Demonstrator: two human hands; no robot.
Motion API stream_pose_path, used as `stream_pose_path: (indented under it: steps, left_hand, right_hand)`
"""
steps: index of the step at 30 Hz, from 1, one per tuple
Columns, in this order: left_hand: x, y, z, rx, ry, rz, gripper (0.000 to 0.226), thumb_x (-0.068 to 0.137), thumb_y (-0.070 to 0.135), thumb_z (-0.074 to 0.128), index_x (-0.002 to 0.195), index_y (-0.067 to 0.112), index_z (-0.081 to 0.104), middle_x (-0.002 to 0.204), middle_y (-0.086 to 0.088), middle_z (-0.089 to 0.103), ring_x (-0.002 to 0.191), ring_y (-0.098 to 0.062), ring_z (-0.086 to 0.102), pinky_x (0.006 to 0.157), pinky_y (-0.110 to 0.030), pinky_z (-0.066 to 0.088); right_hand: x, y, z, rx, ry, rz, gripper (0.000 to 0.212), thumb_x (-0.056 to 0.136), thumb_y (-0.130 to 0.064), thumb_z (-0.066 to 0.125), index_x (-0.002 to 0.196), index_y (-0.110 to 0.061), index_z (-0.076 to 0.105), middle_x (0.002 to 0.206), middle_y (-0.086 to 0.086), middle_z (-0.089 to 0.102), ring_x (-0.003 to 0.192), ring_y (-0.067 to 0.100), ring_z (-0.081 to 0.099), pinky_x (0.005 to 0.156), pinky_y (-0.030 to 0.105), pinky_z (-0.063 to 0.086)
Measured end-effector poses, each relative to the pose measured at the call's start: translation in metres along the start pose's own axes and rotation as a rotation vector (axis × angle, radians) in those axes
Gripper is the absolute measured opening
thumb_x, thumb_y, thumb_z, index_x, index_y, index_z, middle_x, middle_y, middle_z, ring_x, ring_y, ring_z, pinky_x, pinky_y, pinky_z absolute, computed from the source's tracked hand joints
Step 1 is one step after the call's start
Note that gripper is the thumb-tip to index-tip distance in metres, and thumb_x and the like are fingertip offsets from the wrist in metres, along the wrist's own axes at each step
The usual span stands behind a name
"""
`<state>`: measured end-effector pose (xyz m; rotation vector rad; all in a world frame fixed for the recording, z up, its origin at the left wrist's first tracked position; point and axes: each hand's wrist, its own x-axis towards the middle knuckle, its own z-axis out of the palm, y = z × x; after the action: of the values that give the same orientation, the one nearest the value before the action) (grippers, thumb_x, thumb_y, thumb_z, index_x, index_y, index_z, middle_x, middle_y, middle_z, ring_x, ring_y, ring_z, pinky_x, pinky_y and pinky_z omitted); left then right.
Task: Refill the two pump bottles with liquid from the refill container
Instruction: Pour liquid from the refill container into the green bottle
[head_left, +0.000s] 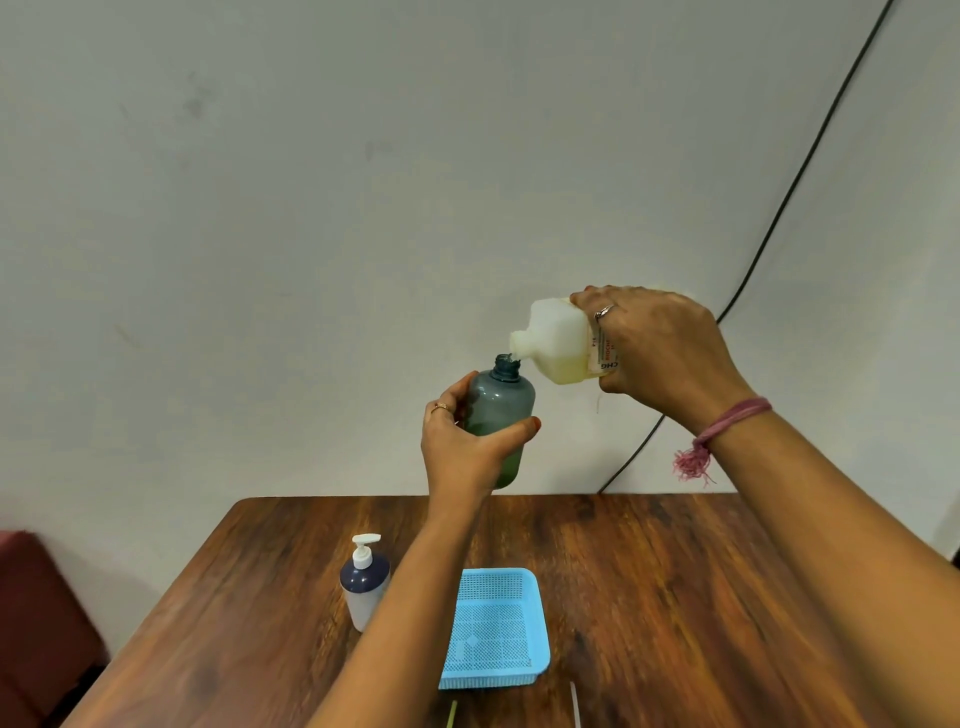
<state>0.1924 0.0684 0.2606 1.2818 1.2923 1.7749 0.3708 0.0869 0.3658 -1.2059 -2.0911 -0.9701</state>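
Note:
My left hand (460, 449) grips a grey-green translucent bottle (501, 402) with its pump off, held upright in the air above the table. Greenish liquid shows in its lower part. My right hand (660, 348) holds the white refill container (558, 345) tipped on its side, its spout at the bottle's open neck. A second pump bottle (363, 584), dark-topped with a white pump in place, stands on the wooden table (675, 597) at the left.
A light blue mesh tray (493, 626) lies on the table near the front. Two thin tubes (574, 704) lie at the near edge. A black cable (779, 208) runs down the wall behind. A dark red seat (36, 597) is at the left.

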Motion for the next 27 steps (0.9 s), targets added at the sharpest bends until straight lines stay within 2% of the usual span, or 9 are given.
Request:
stream_pose_path:
  steps: [7,22,27]
  left_hand:
    - [0.0012,0.0014,-0.0017,0.004,0.001,0.000,0.082,0.059,0.019,0.091,0.131,0.024,0.052,0.128,0.002,0.055,0.111,-0.014,0.056,0.076,-0.014,0.051]
    - [-0.0009,0.0011,-0.0014,0.001,0.005,-0.010,0.083,0.059,0.018,0.091,0.131,0.024,0.051,0.128,0.002,0.054,0.113,-0.016,0.055,0.077,-0.016,0.051]
    - [-0.0008,0.0024,-0.0010,-0.006,0.005,-0.016,0.082,0.059,0.018,0.091,0.131,0.025,0.052,0.129,0.002,0.054,0.112,-0.015,0.055,0.075,-0.014,0.050]
  right_hand:
    - [0.0018,-0.0019,-0.0019,-0.004,0.007,-0.008,0.080,0.035,-0.016,0.092,0.111,-0.010,0.066,0.095,0.008,0.072,0.077,0.028,0.069,0.065,0.033,0.055]
    - [0.0012,-0.0016,-0.0016,0.002,0.007,-0.019,0.080,0.039,-0.015,0.093,0.113,-0.007,0.065,0.100,0.011,0.072,0.083,0.031,0.069,0.071,0.038,0.056]
    - [0.0020,-0.0006,-0.0018,0.004,0.019,-0.025,0.080,0.036,-0.014,0.092,0.112,-0.009,0.066,0.099,0.009,0.072,0.083,0.028,0.070,0.070,0.035,0.056]
